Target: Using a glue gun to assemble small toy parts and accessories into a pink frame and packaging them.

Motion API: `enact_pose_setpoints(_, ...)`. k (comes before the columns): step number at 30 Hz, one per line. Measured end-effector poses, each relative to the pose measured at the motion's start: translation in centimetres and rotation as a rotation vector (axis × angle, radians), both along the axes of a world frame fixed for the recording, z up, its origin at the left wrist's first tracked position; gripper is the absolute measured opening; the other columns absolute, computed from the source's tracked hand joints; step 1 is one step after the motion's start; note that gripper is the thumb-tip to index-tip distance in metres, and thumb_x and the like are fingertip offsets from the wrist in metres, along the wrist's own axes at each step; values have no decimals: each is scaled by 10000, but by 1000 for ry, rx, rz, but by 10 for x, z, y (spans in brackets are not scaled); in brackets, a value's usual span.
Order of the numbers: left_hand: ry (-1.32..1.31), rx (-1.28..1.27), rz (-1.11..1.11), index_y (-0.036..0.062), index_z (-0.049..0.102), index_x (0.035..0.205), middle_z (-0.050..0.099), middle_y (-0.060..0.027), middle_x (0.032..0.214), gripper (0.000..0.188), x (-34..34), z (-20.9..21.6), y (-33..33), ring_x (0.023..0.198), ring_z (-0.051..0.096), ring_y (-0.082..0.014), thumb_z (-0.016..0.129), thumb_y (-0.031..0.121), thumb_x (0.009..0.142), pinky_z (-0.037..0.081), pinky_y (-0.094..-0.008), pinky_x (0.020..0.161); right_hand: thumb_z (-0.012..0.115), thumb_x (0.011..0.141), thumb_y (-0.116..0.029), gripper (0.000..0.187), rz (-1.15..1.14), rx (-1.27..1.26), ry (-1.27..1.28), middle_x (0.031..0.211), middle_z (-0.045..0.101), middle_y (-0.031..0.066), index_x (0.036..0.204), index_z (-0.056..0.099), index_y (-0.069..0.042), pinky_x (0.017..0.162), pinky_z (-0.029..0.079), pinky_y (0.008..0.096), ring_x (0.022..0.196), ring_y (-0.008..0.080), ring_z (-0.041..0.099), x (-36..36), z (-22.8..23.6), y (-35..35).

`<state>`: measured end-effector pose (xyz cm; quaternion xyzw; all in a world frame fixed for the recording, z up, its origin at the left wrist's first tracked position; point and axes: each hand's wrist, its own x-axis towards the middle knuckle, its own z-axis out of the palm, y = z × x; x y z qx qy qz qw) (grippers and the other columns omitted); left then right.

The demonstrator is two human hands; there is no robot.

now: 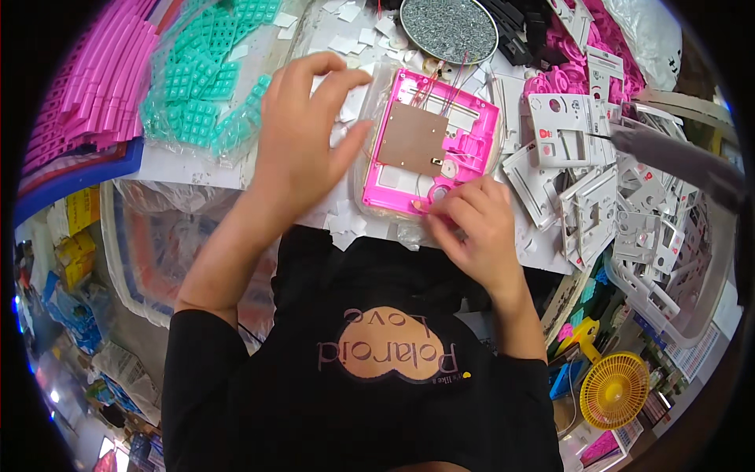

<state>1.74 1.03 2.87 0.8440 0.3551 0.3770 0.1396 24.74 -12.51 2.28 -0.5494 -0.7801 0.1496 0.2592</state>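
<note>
While the left hand (303, 130) hangs loosely spread and holding nothing at the 9 o'clock side of the pink casing (385, 197), the right hand's (476, 228) curled fingers sit at its 5 o'clock corner, can't tell if they're pinching anything. Casing's close to the table's (181, 167) 6 o'clock edge, white panels (578, 130) crowd 3, and upside-down lettering runs across the shirt's (338, 429) tan patch (392, 346) at 6.

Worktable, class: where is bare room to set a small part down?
Narrow strip between the green keypads and the near edge of the worktable; small patch between the right hand and the white panels. Crowded: right side, under those panels; left of the pink casing, among paper scraps.
</note>
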Motion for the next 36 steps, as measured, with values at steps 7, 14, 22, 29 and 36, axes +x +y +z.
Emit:
enact_pose_setpoints(7, 43, -1021, -272, 23, 696, 960, 638, -38, 684, 130, 4, -4, -49, 573, 555, -72, 659, 148, 961, 437, -266, 517, 818, 697, -69, 235, -82, 182, 106, 853, 666, 6, 900, 703, -101, 785, 414, 389, 804, 216, 602, -16, -10, 6)
enact_pose_setpoints(14, 241, -1468, -373, 6, 694, 948, 623, 8, 620, 224, 13, 6, -10, 486, 507, -35, 603, 203, 1005, 361, -221, 438, 828, 677, -60, 245, -25, 246, 148, 897, 717, -11, 873, 689, -106, 779, 411, 379, 790, 191, 627, -14, -19, 8)
enact_pose_setpoints(22, 113, -1601, -381, 39, 671, 927, 608, 16, 608, 209, 12, -3, -12, 461, 465, -28, 587, 211, 1013, 325, -214, 419, 822, 681, -58, 248, -28, 221, 144, 917, 707, -18, 879, 682, -108, 779, 411, 378, 793, 199, 604, -15, -21, 8)
enact_pose_setpoints(29, 12, -1509, -425, 43, 636, 905, 570, 29, 616, 219, 8, -12, -19, 498, 453, -26, 558, 209, 1025, 328, -207, 454, 784, 711, -27, 228, 89, 23, 268, 894, 697, 18, 905, 684, -94, 765, 433, 377, 777, 235, 599, -17, -5, 18)
enact_pose_setpoints(36, -84, -1505, -385, 48, 624, 930, 557, 33, 621, 220, 9, -13, -24, 508, 457, -30, 529, 209, 1047, 346, -210, 466, 795, 749, -24, 321, 38, 149, 187, 862, 679, 64, 1058, 721, -66, 623, 478, 369, 722, 255, 608, -21, -17, 26)
